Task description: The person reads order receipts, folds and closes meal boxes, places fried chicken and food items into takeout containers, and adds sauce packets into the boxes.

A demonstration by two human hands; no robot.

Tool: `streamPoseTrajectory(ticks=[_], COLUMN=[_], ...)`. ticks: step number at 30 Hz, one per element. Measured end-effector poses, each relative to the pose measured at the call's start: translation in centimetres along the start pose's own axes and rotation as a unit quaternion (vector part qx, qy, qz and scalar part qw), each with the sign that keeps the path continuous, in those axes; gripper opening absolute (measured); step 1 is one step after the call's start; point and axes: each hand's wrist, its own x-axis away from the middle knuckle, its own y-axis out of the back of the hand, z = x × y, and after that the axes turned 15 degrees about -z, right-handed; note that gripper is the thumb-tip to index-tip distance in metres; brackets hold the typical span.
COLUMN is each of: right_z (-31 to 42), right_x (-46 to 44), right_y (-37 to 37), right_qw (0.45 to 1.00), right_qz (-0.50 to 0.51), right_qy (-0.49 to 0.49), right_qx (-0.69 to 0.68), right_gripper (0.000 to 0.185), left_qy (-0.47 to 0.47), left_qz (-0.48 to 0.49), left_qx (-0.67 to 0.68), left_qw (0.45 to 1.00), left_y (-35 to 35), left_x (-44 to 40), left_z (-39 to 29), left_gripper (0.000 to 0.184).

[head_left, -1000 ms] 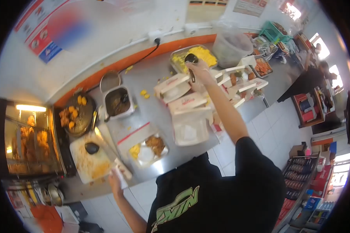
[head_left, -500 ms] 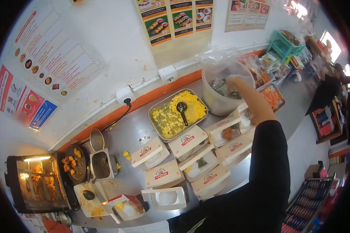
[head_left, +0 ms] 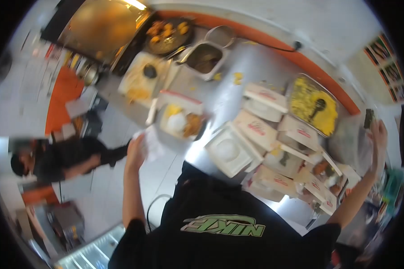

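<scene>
Out to the left, my left hand [head_left: 136,147] is closed on a white paper slip [head_left: 153,142], above the floor beside the counter. My right hand [head_left: 378,130] pinches a small dark green item [head_left: 369,118], too blurred to name, over the clear plastic bucket [head_left: 349,139]. Closest to my left hand on the counter is an open box [head_left: 184,104] with rice, yellow egg and a brown fried piece. Several white and cream food boxes [head_left: 259,129] crowd the middle, one open box [head_left: 229,150] holding only rice.
A steel tray of yellow egg [head_left: 307,105] with a black scoop [head_left: 319,105] stands by the wall. Further left are a steel container [head_left: 204,58], a stained cutting board [head_left: 141,78], a dark pan [head_left: 177,40] and a lit glass warmer [head_left: 103,27]. Another person [head_left: 72,157] is at the left.
My view has swung left and turned. My right hand has come up out of the bucket with the dark green item. My left hand with the paper slip has come into view.
</scene>
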Motion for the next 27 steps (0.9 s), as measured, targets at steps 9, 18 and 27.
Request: streamPoseTrajectory(ticks=[9,18,27], right_z=[31.1,23.4,30.7], right_x=[30.2,41.4,36.4], right_y=[-34.9,-57.1,-30.5], right_qw=[0.924,0.928,0.968], right_qz=[0.237,0.167,0.154], right_qy=[0.228,0.069,0.091], right_qx=[-0.197,-0.327,-0.178], right_gripper=[0.01,0.013,0.051], left_qy=[0.131,0.207,0.202], left_qz=[0.299,0.407,0.491], left_qx=[0.085,0.114,0.057], left_qw=[0.941,0.882,0.846], left_y=[-3.6,-2.9,-7.5], left_x=[-4.5,-6.5,-3.2], left_z=[-4.9,-6.9,-7.2], left_gripper=[0.044,0.04,0.048])
